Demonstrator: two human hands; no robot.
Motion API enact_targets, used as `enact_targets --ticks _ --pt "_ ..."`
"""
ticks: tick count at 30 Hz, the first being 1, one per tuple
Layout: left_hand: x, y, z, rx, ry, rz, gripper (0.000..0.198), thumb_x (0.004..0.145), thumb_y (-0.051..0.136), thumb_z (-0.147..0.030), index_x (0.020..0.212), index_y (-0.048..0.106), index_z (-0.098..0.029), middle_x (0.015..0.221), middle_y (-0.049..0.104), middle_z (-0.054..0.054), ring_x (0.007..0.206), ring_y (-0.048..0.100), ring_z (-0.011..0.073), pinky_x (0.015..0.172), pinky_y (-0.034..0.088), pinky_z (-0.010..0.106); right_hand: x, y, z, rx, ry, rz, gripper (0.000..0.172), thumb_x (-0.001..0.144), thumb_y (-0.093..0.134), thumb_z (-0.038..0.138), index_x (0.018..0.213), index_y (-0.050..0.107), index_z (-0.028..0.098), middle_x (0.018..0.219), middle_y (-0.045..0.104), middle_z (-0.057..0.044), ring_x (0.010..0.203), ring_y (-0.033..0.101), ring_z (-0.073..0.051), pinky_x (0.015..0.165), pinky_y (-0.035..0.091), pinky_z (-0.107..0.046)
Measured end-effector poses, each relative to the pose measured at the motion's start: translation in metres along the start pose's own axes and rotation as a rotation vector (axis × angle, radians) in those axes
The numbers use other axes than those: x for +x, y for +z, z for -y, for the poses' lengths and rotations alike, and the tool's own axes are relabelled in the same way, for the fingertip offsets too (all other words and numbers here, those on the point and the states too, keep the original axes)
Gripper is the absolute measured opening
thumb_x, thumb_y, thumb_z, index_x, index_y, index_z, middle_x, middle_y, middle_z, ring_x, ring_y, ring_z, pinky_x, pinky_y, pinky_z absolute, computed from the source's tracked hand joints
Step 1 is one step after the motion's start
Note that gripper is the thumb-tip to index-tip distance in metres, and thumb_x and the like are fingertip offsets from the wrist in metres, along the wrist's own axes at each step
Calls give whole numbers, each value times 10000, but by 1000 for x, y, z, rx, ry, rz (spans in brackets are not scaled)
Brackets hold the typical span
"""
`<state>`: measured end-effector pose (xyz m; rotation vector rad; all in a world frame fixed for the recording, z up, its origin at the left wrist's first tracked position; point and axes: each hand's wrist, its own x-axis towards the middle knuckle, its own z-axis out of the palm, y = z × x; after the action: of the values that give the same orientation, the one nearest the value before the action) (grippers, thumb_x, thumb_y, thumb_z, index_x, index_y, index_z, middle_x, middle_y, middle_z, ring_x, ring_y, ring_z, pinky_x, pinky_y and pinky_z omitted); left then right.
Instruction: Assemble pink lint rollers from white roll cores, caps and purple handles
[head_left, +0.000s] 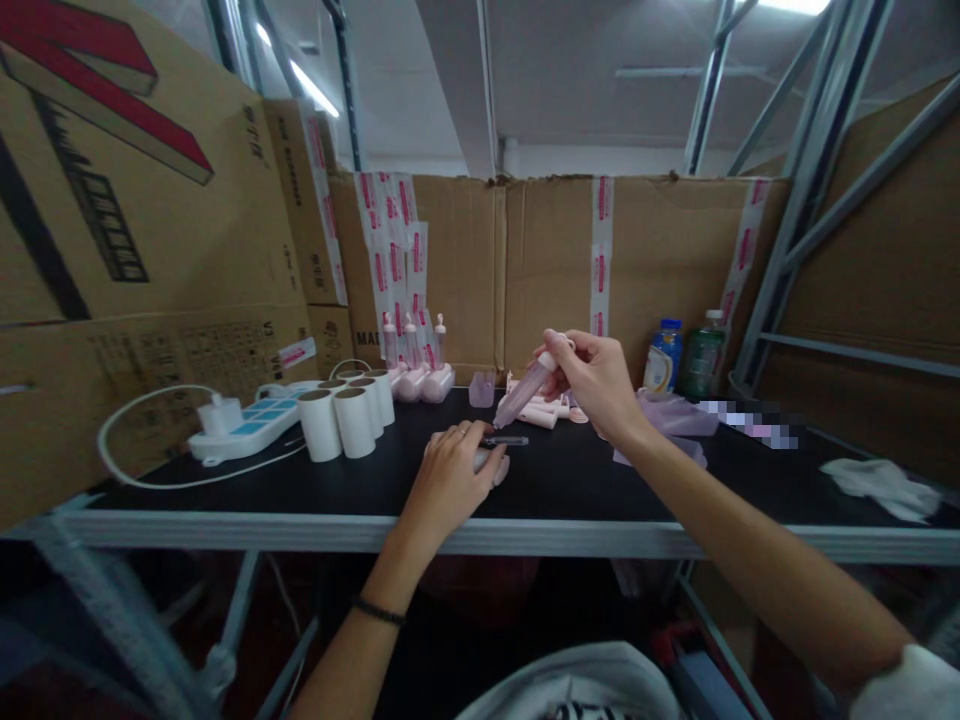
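Nearest the camera, 2 bare forearms reach over the grey front edge of a black table [225,490]. On that surface the left hand [450,470] lies palm down, its fingers curled over a small pale piece [491,464] at the fingertips, with a thin dark pen [506,441] just beyond them. Raised above and to the right, the right hand [592,380] is closed around the top end of a pink tube [525,392], pinching its white cap; the tube slants down and left, its lower tip hanging above the pen, apart from the table. Behind it lie more pink tubes [544,412]. White rolls [349,415] and a power strip [244,425] stand to the left, 2 bottles [682,358] to the right.
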<state>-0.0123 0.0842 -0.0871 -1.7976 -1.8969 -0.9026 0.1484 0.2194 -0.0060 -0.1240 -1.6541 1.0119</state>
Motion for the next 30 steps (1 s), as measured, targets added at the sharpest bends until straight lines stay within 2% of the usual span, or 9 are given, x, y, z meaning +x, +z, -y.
enact_targets --ticks 5,8,11,15,18,23,26,30 --pt "0 -2 -1 29 -1 -5 185 1002 620 -324 1113 586 -180 1093 642 62 1108 584 277 1032 416 468 3 -4 -8 30 36 -11 449 905 681 607 831 717 165 540 624 -1 457 615 -152 440 571 -249" --pt "-1 -7 -3 55 5 -3 314 966 681 -407 1171 587 -189 1157 643 61 1181 558 290 1157 317 559 3 -9 -8 42 45 -32 455 887 696 616 817 707 166 533 608 5 451 603 -152 420 558 -246" --pt "-4 -15 -2 109 -2 63 490 906 737 -517 1254 575 -213 1268 611 80 1280 507 328 1201 234 654 2 -12 -7 57 43 -74 450 879 707 611 814 703 166 575 627 0 450 587 -142 415 551 -244" --pt "-9 -19 4 167 -67 114 712 842 754 -639 1369 528 -217 1438 497 146 1382 412 369 1146 367 627 -4 -14 -7 91 36 -138 422 901 703 579 799 701 169 620 647 -6 460 579 -129 417 527 -227" --pt "-11 -16 9 158 -116 119 786 823 756 -667 1410 500 -209 1484 446 160 1400 384 378 1093 435 599 -14 -14 -11 123 53 -164 407 915 698 566 801 708 176 593 621 3 464 574 -131 422 512 -223" --pt "-11 -12 10 120 -61 94 590 901 700 -523 1353 541 -178 1292 571 121 1223 505 343 1023 468 511 -35 -17 -19 183 76 -237 379 919 715 543 813 724 180 651 655 -12 484 572 -121 446 510 -220" --pt "-10 -16 9 24 -26 66 452 882 705 -399 1263 594 -182 1206 605 95 1172 520 316 1023 455 491 -44 -22 -18 240 74 -316 346 907 743 520 875 749 175 649 639 -1 490 564 -109 441 503 -196" --pt "-10 -27 5 -152 170 -98 458 813 693 -298 1249 617 -183 1269 583 107 1246 483 308 1096 395 485 -54 -26 -9 335 90 -403 406 881 756 558 867 749 152 634 615 12 485 551 -83 432 499 -161"
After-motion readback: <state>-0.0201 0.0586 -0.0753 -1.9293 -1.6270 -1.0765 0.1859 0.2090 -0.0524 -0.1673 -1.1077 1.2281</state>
